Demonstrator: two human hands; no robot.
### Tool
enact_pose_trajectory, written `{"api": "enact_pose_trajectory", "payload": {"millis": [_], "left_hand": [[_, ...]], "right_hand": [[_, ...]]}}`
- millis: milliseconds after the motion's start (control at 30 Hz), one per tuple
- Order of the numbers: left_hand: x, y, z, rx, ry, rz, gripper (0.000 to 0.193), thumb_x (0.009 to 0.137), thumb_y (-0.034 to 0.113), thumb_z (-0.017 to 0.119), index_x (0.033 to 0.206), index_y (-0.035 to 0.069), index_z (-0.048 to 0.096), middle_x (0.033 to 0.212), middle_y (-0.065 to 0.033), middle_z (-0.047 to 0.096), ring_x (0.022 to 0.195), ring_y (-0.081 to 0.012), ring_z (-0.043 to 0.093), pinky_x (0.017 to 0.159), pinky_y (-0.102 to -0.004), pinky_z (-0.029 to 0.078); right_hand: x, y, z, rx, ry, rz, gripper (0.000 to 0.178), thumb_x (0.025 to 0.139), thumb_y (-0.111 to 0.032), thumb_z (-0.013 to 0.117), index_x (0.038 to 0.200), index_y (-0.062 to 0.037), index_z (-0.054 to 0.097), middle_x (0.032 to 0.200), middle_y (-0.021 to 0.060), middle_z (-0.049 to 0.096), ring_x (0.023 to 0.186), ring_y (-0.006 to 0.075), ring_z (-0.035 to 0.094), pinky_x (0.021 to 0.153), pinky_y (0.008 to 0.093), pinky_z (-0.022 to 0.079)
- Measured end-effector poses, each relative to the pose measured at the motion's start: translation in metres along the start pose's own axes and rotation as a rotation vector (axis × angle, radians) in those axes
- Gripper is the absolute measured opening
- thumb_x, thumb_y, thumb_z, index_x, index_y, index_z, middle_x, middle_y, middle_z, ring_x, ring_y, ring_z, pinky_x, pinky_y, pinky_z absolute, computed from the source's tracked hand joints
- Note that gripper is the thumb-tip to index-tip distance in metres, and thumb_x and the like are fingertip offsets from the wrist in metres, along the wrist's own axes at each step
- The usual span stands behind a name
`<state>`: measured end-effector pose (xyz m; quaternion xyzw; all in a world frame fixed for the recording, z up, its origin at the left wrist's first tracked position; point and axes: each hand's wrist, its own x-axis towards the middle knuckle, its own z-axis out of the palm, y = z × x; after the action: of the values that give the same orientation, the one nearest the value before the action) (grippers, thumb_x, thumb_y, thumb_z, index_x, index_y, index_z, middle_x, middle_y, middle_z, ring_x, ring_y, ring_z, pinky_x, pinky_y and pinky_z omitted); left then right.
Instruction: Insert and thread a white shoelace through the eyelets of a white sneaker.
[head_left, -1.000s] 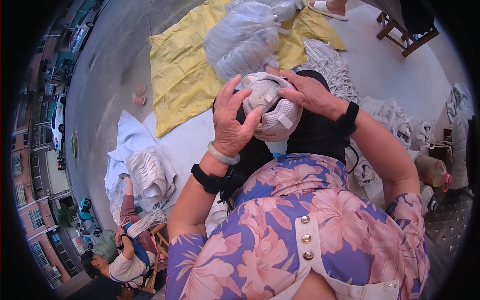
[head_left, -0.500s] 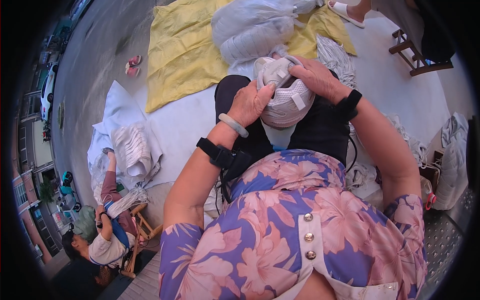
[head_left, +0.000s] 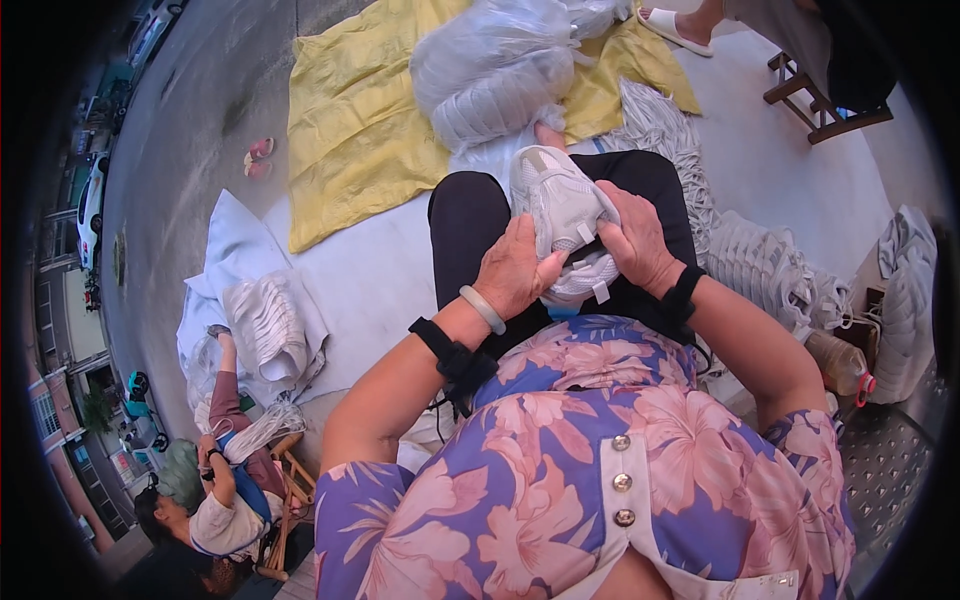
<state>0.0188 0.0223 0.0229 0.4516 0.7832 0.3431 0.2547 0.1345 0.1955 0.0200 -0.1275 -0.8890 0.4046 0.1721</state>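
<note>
A white sneaker upper (head_left: 562, 200) with mesh panels and small pull tabs is held over my lap, its toe pointing away from me. My left hand (head_left: 518, 268) grips its left side near the opening, thumb on the edge. On the other side, my right hand (head_left: 640, 243) pinches the collar edge, fingers bent around it. Part of the upper is folded under, and the inside of the opening shows dark between my hands. My dark-trousered knees (head_left: 468, 215) are spread beneath it.
A plastic-wrapped bundle of white uppers (head_left: 495, 85) lies ahead beside a yellow sheet (head_left: 350, 140). White laces (head_left: 655, 125), stacked uppers (head_left: 755, 262) and a bottle (head_left: 838, 362) sit to the right. A wooden stool (head_left: 828, 115) stands far right; a seated person (head_left: 232, 512) works at left.
The upper has been tipped so its toe now points away and its top faces me. Both hands have come lower and nearer my body, still holding it.
</note>
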Motion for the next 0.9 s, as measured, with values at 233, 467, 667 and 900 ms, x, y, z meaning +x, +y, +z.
{"api": "enact_pose_trajectory", "payload": {"millis": [233, 467, 667, 900], "left_hand": [[0.008, -0.004, -0.003, 0.113, -0.099, 0.038, 0.051, 0.078, 0.035, 0.06, 0.104, -0.005, 0.041, 0.098, -0.0233, 0.05, 0.092, -0.0399, 0.053, 0.079, -0.0437, 0.045], [-0.009, 0.009, 0.002, 0.148, -0.096, 0.104, 0.054, 0.076, 0.032, 0.064, 0.112, 0.0, 0.041, 0.098, -0.0202, 0.05, 0.092, -0.0391, 0.052, 0.082, -0.0412, 0.042], [-0.006, 0.024, -0.01, 0.284, -0.124, 0.125, 0.076, 0.062, 0.046, 0.073, 0.109, -0.005, 0.043, 0.1, -0.0208, 0.052, 0.089, -0.0364, 0.053, 0.077, -0.0403, 0.045], [0.009, 0.049, -0.012, 0.357, 0.079, 0.455, 0.079, 0.061, 0.04, 0.072, 0.123, 0.001, 0.043, 0.116, -0.0194, 0.051, 0.107, -0.0358, 0.049, 0.092, -0.0436, 0.036]], "right_hand": [[-0.022, 0.017, 0.019, -0.121, 0.02, 0.11, 0.053, 0.077, -0.032, 0.042, 0.121, -0.0033, 0.043, 0.112, 0.0144, 0.053, 0.106, 0.0306, 0.048, 0.095, 0.054, 0.026], [-0.048, 0.012, 0.008, -0.228, -0.076, 0.099, 0.057, 0.078, -0.03, 0.044, 0.127, -0.0014, 0.039, 0.124, 0.0154, 0.047, 0.116, 0.029, 0.043, 0.099, 0.058, 0.019], [-0.058, 0.013, -0.001, -0.342, -0.158, 0.08, 0.059, 0.081, -0.03, 0.047, 0.13, -0.0009, 0.034, 0.131, 0.0167, 0.04, 0.123, 0.0288, 0.037, 0.102, 0.0598, 0.013], [-0.06, 0.016, -0.004, -0.418, -0.19, 0.019, 0.061, 0.084, -0.036, 0.047, 0.13, 0.0015, 0.033, 0.13, 0.0188, 0.039, 0.125, 0.0313, 0.035, 0.102, 0.0614, 0.012]]}}
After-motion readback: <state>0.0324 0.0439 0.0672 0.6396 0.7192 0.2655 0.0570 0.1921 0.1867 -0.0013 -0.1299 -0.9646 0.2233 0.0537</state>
